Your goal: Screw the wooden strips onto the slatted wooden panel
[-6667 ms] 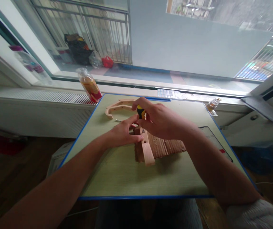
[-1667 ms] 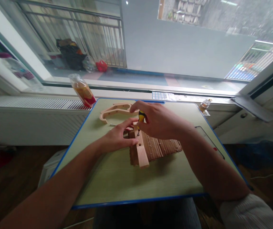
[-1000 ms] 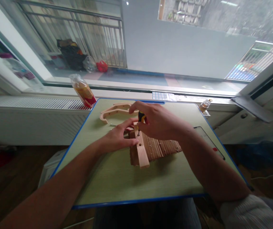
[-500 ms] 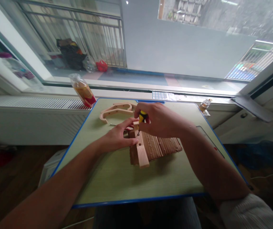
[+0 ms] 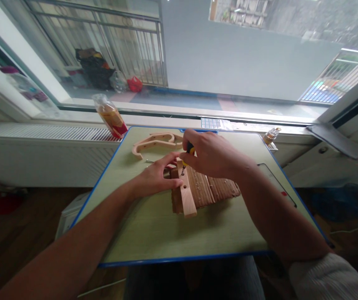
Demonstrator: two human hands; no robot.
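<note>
A pale table (image 5: 141, 237) spans the scene, with a cardboard piece (image 5: 218, 191) near its middle and curved wooden pieces (image 5: 149, 144) at far left. The right hand (image 5: 208, 152) is closed round a screwdriver. The left hand (image 5: 158, 175), half open, holds the wooden bar (image 5: 189, 202) between thumb and fingers, across the cardboard's left end. The screwdriver (image 5: 185, 161) points down at the bar's farther visible hole; the step in hand seems to be turning a screw there. The next move calls for a steady bar and aligned tip. A small metal screw (image 5: 149, 161) lies left.
</note>
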